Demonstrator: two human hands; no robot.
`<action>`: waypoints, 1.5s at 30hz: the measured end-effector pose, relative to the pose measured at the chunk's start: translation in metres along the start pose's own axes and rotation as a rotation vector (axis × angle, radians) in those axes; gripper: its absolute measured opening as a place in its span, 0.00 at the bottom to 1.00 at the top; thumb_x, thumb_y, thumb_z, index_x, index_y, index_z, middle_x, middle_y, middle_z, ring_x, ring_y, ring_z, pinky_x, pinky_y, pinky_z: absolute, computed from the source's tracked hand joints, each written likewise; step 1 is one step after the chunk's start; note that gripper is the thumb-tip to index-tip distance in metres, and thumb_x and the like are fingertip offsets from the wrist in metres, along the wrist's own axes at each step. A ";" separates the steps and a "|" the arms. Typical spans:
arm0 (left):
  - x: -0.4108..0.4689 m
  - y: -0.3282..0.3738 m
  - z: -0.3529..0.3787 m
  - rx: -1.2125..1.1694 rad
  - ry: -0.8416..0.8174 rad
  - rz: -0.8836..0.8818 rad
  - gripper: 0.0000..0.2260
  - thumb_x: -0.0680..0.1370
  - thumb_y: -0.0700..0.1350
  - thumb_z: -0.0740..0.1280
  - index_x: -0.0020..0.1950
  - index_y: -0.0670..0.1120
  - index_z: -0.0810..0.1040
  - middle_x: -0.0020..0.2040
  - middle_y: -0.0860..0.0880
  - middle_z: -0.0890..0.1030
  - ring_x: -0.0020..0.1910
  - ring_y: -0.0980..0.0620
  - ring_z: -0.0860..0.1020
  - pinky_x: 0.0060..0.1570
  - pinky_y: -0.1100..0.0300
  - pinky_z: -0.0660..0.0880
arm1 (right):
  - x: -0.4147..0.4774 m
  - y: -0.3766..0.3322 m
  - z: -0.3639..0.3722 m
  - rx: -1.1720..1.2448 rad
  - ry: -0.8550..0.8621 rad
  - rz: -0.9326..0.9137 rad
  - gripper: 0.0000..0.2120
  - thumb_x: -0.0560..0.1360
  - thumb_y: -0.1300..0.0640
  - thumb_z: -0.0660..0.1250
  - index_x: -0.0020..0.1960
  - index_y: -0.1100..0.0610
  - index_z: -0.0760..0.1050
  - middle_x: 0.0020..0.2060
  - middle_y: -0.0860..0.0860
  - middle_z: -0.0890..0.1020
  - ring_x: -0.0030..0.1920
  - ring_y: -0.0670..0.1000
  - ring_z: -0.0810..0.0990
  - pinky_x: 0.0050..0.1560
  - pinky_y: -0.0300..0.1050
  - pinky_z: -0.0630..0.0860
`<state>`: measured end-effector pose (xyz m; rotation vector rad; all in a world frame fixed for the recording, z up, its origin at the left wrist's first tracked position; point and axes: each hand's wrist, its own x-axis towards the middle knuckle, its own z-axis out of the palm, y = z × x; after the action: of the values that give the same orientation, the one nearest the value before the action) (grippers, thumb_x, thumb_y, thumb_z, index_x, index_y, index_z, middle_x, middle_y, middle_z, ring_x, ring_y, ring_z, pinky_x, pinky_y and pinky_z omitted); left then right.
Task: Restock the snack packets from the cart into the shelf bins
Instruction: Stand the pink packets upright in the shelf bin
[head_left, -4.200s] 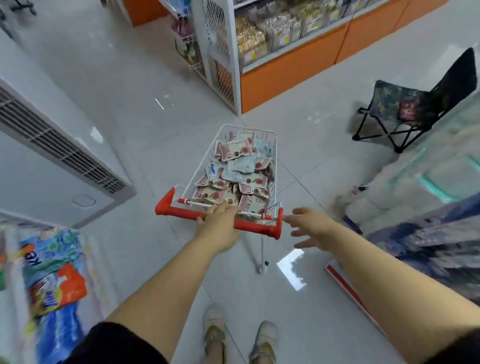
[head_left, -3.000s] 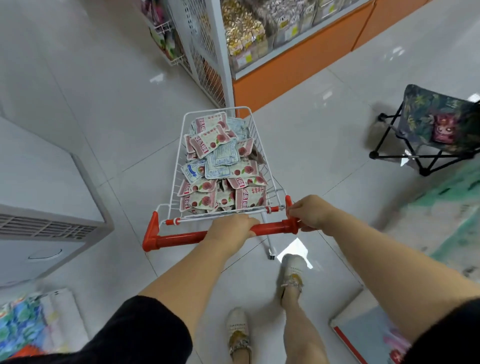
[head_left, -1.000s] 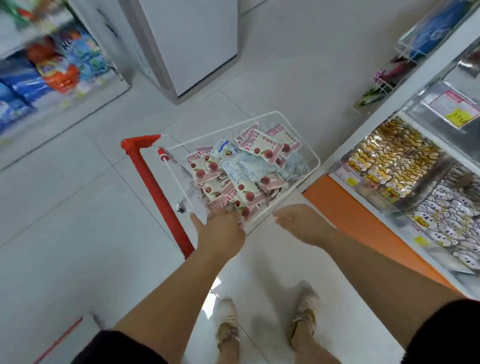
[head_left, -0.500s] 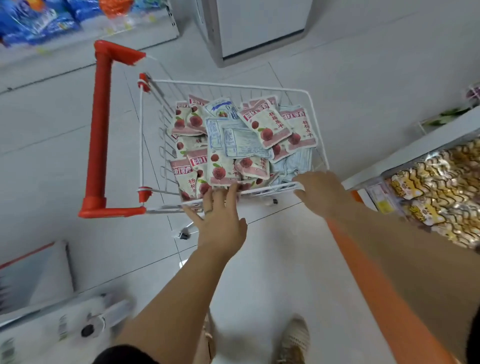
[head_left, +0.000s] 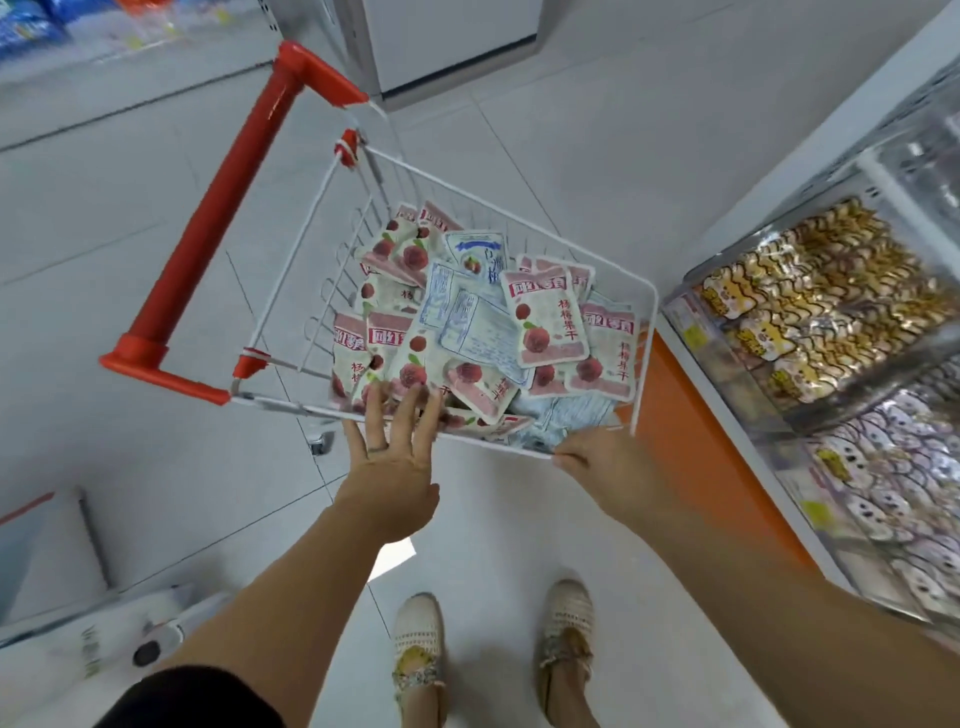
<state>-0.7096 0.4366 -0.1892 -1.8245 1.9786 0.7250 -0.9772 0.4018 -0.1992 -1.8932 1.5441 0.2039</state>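
A white wire cart (head_left: 645, 291) with a red handle (head_left: 218, 208) stands in front of me, full of several pink-and-white and pale blue snack packets (head_left: 545, 317). My left hand (head_left: 395, 457) reaches over the cart's near rim, fingers straight and spread, fingertips touching the nearest packets. My right hand (head_left: 597, 462) grips the near rim at its right corner, fingers curled under the wire. On the right, clear shelf bins hold yellow packets (head_left: 810, 301) and, lower down, pale packets (head_left: 893, 493).
The shelf's orange base (head_left: 691, 431) runs right beside the cart. A white cabinet (head_left: 447, 41) stands beyond the cart. A shelf with blue packs (head_left: 31, 26) is at the far left. Flat boxes and bags (head_left: 78, 623) lie on the floor at my left.
The cart has swung so its handle points further away. My left fingers have moved over the rim onto the packets. My right hand stays on the rim's corner.
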 end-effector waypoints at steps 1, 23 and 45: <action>-0.003 0.003 0.001 0.007 -0.003 0.029 0.50 0.81 0.56 0.60 0.64 0.53 0.11 0.78 0.44 0.27 0.63 0.35 0.15 0.72 0.30 0.36 | -0.009 0.003 0.008 0.005 0.017 0.016 0.11 0.81 0.50 0.64 0.47 0.52 0.83 0.42 0.47 0.83 0.42 0.49 0.79 0.45 0.53 0.78; -0.013 0.121 0.006 -0.256 0.260 0.093 0.22 0.82 0.53 0.61 0.77 0.57 0.63 0.74 0.53 0.70 0.80 0.48 0.49 0.74 0.31 0.37 | -0.052 0.071 -0.064 0.747 0.456 0.518 0.24 0.76 0.55 0.71 0.69 0.58 0.68 0.55 0.52 0.80 0.46 0.56 0.83 0.41 0.53 0.82; -0.002 0.157 -0.037 -0.463 0.377 -0.049 0.18 0.79 0.50 0.65 0.69 0.57 0.73 0.65 0.55 0.76 0.70 0.51 0.70 0.73 0.42 0.53 | -0.096 0.089 -0.069 1.322 0.341 0.306 0.11 0.79 0.63 0.67 0.52 0.48 0.82 0.53 0.49 0.86 0.55 0.54 0.85 0.63 0.61 0.76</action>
<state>-0.8618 0.4226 -0.1377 -2.4225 2.1071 0.9424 -1.1059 0.4331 -0.1336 -0.6476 1.5232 -0.8522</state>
